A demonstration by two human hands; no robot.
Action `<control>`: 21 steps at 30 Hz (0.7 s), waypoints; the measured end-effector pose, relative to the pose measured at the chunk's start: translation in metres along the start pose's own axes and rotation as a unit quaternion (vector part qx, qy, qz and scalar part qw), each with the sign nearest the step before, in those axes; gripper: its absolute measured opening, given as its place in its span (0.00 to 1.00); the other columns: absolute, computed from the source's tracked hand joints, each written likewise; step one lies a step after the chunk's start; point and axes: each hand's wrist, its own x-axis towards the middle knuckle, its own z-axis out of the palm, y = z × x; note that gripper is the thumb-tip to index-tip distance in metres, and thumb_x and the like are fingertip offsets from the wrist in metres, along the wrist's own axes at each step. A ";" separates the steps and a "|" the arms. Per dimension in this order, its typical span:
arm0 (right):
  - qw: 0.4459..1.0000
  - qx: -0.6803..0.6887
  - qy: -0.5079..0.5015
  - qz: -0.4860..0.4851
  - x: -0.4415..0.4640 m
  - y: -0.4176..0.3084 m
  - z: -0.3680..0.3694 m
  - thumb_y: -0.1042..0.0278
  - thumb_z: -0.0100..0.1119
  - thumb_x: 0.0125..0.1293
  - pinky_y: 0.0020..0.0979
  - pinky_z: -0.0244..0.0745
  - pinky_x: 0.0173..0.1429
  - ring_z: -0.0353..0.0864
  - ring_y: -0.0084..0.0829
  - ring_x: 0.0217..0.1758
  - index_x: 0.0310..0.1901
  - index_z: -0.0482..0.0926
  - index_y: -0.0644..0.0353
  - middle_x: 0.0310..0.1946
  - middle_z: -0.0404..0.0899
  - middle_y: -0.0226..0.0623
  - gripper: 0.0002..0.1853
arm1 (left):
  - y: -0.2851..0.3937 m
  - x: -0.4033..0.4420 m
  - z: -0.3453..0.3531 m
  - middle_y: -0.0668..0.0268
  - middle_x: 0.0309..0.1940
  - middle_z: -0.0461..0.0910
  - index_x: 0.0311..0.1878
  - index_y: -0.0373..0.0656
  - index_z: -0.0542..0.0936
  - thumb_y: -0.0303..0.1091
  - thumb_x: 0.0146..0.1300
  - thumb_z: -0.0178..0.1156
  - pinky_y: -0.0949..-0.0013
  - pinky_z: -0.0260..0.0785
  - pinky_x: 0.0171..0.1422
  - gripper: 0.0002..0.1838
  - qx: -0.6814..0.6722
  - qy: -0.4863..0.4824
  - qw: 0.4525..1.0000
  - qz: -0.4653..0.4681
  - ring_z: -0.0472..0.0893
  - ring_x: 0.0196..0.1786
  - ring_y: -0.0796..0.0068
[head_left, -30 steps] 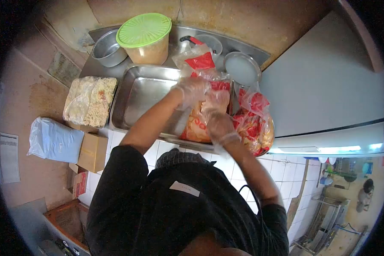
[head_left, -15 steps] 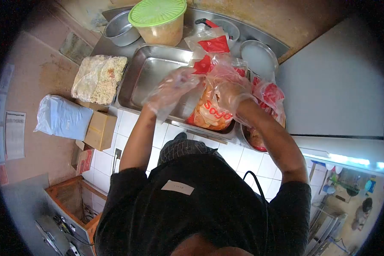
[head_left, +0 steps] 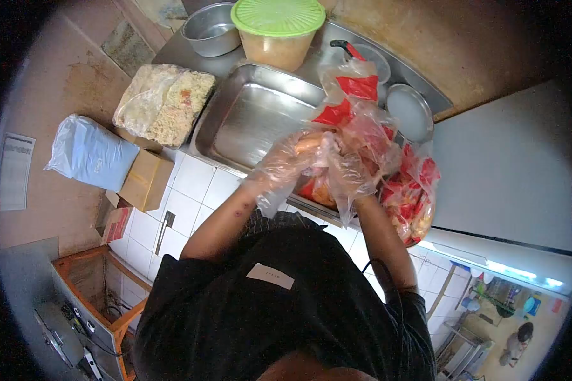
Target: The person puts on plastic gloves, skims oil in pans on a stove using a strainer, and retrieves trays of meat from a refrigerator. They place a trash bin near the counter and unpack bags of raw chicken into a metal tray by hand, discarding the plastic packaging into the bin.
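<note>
My left hand, in a loose clear plastic glove, is closed on the gathered upper part of a red-and-clear plastic bag. Beside it, my right hand, also gloved, grips the same bag. Orange-brown contents show through the plastic below my hands, which partly cover it. The bag is at the right end of a steel tray. More red-and-clear plastic lies just beyond my hands. Another filled red-and-clear bag rests in a round container to the right.
A green-lidded tub and a metal pot stand behind the tray. A plastic-wrapped crumbly block lies left. A round pan holds cloudy liquid. Far off at lower right is a person.
My left hand has moved right from over the tray and closed on the bag beside my right hand. The view has shifted, and the bag's printed front is now mostly covered.
</note>
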 end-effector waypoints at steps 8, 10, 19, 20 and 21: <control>0.996 -0.044 -0.043 -0.065 0.038 -0.021 0.068 0.61 0.65 0.62 0.30 0.75 0.47 0.77 0.26 0.43 0.51 0.75 0.60 0.45 0.76 0.34 0.19 | 0.014 -0.011 -0.099 0.65 0.52 0.77 0.61 0.40 0.72 0.38 0.64 0.62 0.79 0.74 0.45 0.24 0.033 0.041 0.995 -0.082 0.78 0.48 0.77; 0.996 -0.018 -0.052 -0.070 0.052 -0.015 0.078 0.62 0.63 0.63 0.29 0.77 0.45 0.77 0.26 0.43 0.52 0.74 0.61 0.46 0.77 0.34 0.19 | 0.032 -0.015 -0.111 0.66 0.51 0.77 0.61 0.40 0.72 0.39 0.64 0.62 0.79 0.73 0.42 0.24 0.009 0.036 0.995 -0.092 0.79 0.46 0.77; 0.995 0.029 0.050 -0.081 0.076 -0.010 0.132 0.52 0.61 0.62 0.37 0.72 0.58 0.79 0.39 0.52 0.57 0.72 0.59 0.49 0.79 0.43 0.26 | 0.040 -0.007 -0.149 0.65 0.44 0.79 0.55 0.40 0.75 0.35 0.63 0.61 0.72 0.73 0.45 0.19 -0.047 0.038 0.998 -0.025 0.78 0.42 0.78; 0.990 -0.053 0.078 -0.106 0.072 -0.003 0.130 0.51 0.61 0.62 0.37 0.72 0.59 0.79 0.40 0.53 0.58 0.71 0.60 0.50 0.79 0.44 0.27 | 0.032 -0.005 -0.157 0.65 0.43 0.79 0.55 0.39 0.75 0.34 0.63 0.61 0.72 0.73 0.45 0.18 0.029 0.033 0.999 -0.009 0.78 0.42 0.78; 0.989 -0.083 0.079 -0.095 0.068 -0.005 0.130 0.52 0.61 0.61 0.38 0.72 0.60 0.78 0.43 0.55 0.58 0.71 0.60 0.51 0.78 0.47 0.28 | 0.025 -0.002 -0.162 0.64 0.43 0.79 0.54 0.39 0.75 0.33 0.63 0.61 0.71 0.73 0.45 0.17 0.101 0.027 0.994 0.009 0.78 0.41 0.78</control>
